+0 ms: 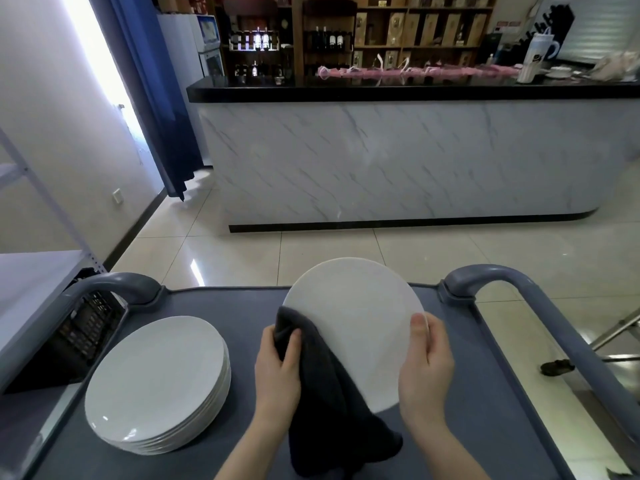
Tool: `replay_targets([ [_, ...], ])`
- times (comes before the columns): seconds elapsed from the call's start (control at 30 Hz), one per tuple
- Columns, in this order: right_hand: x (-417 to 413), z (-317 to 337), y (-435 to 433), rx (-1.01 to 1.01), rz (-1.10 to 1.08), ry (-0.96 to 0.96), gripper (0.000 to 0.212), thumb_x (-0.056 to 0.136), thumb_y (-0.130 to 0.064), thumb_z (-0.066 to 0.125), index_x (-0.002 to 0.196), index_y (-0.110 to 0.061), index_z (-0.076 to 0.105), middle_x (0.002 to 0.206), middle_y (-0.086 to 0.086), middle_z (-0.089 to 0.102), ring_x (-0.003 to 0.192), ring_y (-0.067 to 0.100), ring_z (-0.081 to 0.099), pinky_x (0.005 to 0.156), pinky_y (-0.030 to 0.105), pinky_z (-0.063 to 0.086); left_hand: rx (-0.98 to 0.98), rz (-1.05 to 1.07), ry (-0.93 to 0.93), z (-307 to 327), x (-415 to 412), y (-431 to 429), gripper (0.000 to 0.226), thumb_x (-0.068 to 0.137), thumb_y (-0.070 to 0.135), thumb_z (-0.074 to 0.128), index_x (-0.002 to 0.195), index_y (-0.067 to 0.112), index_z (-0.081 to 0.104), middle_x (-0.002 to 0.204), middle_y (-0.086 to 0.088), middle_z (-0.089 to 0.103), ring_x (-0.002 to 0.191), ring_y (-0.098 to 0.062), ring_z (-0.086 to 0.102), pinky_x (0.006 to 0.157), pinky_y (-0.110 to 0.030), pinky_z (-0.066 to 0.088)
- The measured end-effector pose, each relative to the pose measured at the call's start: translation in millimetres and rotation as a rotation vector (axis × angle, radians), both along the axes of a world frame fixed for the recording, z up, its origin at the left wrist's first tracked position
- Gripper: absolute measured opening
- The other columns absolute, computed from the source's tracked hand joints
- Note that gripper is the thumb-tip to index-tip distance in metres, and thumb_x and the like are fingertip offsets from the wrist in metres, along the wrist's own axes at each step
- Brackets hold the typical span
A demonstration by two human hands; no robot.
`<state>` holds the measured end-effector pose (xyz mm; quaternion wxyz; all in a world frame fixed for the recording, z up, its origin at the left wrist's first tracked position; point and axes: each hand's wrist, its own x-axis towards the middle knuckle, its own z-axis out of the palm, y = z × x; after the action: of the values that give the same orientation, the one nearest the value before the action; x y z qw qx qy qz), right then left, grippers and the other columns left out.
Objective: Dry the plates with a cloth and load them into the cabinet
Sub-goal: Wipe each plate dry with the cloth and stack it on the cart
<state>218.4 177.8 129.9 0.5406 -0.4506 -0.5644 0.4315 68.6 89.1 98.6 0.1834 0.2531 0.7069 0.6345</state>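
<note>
Now, held plate (360, 323): white, round, tilted up on edge above the middle of the cart tray; face turned toward the wearer; gripped at both sides; lower left part covered by the cloth
Left hand (277, 368): curled round a bunched fold of the cloth; thumb and fingers closed on it at the plate's left edge; presses cloth against plate
Right hand (426, 368): pinches the plate's right rim; thumb flat on the face; remaining fingers wrapped behind the rim and mostly hidden
Cloth (332, 410): dark grey; gathered at the top in the left hand; hangs down between the two forearms, with its lower end low near the tray's near edge
Cart tray (249, 303): grey, shallow-rimmed; holds the stack of plates on its left half
Stack of plates (156, 382): white, several deep, lying flat; just left of the left hand, apart from it
Left cart handle (114, 282) and right cart handle (512, 275): grey, curved; rise at the tray's far corners
Black crate (86, 327): slatted, tilted, just beside the tray's left edge; contents impossible to tell
Bar counter (398, 157): marbled white front, black top; well beyond the cart; carries a row of pink items (415, 71), too blurred to name, and a white tumbler (535, 53) toward the right end
Wall shelves (415, 26): wooden; hold dark bottles at the left, tan boxes at the right
</note>
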Motion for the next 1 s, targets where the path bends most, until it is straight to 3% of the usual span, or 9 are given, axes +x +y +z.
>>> replay_targets([
  [0.1,16.0,-0.5,10.9,0.012,0.154,-0.102,0.012,0.098,-0.046,0.048,0.097,-0.038,0.057,0.079,-0.013,0.066,0.070,0.006,0.057,0.063,0.024,0.045,0.033,-0.047,0.057,9.8,-11.2,-2.8,0.013,0.097,0.023,0.058,0.091,0.034,0.059,0.087,0.015,0.069,0.081,0.000,0.063,0.071,-0.024,0.046],
  [0.2,26.9,18.2,33.5,0.095,0.377,-0.204,0.033,0.087,-0.061,0.050,0.119,-0.054,0.047,0.085,-0.012,0.073,0.072,0.003,0.066,0.062,0.018,0.050,0.031,-0.170,0.173,28.7,-26.4,-8.9,0.012,0.093,0.029,0.059,0.095,0.041,0.061,0.090,0.015,0.070,0.085,0.001,0.064,0.071,-0.013,0.047],
  [0.27,22.9,32.6,45.5,0.222,0.542,-0.411,0.043,0.087,-0.065,0.050,0.128,-0.061,0.038,0.075,-0.007,0.070,0.066,0.003,0.064,0.061,0.013,0.048,-0.011,-0.281,0.298,38.9,-31.2,-8.5,0.020,0.093,0.024,0.062,0.098,0.043,0.062,0.092,0.019,0.070,0.089,0.002,0.064,0.072,-0.008,0.045],
  [0.37,11.1,38.8,51.2,0.400,0.668,-0.692,0.033,0.090,-0.071,0.039,0.119,-0.056,0.047,0.061,0.003,0.058,0.053,0.008,0.055,0.053,0.019,0.040,-0.057,-0.411,0.441,47.7,-34.5,-3.7,0.024,0.092,0.018,0.066,0.097,0.041,0.061,0.090,0.022,0.069,0.087,0.001,0.064,0.072,-0.010,0.045],
  [0.47,5.9,34.8,44.3,0.394,0.620,-0.570,0.031,0.094,-0.064,0.040,0.100,-0.039,0.058,0.063,0.001,0.059,0.055,0.015,0.054,0.056,0.033,0.044,-0.063,-0.425,0.450,50.3,-33.6,-0.8,0.025,0.092,0.016,0.066,0.095,0.041,0.060,0.087,0.022,0.068,0.085,0.003,0.063,0.070,-0.009,0.044],
  [0.6,3.8,26.8,31.4,0.317,0.378,-0.328,0.018,0.100,-0.044,0.052,0.093,-0.034,0.066,0.066,0.002,0.061,0.057,0.017,0.051,0.054,0.023,0.039,0.010,-0.144,0.241,41.7,-26.0,-0.3,0.020,0.095,0.018,0.060,0.097,0.039,0.061,0.090,0.024,0.068,0.087,0.007,0.061,0.071,-0.007,0.043],
  [0.77,-11.8,16.6,10.2,0.057,0.029,-0.017,0.025,0.103,-0.037,0.048,0.080,-0.034,0.060,0.071,-0.016,0.060,0.065,-0.003,0.050,0.062,0.010,0.040,0.039,0.125,-0.114,10.2,9.9,-0.2,0.010,0.097,0.035,0.053,0.090,0.031,0.057,0.083,0.012,0.067,0.088,-0.015,0.063,0.079,-0.041,0.050],
  [0.87,-7.4,12.1,7.7,0.061,0.055,-0.086,0.022,0.103,-0.038,0.047,0.084,-0.040,0.059,0.076,-0.019,0.063,0.067,-0.004,0.054,0.062,0.010,0.042,0.037,0.095,-0.093,9.0,7.5,1.5,0.011,0.097,0.033,0.054,0.089,0.028,0.057,0.080,0.014,0.067,0.083,-0.013,0.062,0.074,-0.037,0.048],
  [1.0,14.8,21.8,27.1,0.203,0.214,-0.269,0.015,0.101,-0.044,0.048,0.091,-0.044,0.059,0.072,-0.004,0.062,0.057,0.010,0.051,0.052,0.017,0.038,0.004,-0.073,0.131,20.7,-12.2,-2.0,0.013,0.096,0.025,0.058,0.096,0.039,0.056,0.091,0.025,0.068,0.087,0.007,0.062,0.070,-0.013,0.045],
])
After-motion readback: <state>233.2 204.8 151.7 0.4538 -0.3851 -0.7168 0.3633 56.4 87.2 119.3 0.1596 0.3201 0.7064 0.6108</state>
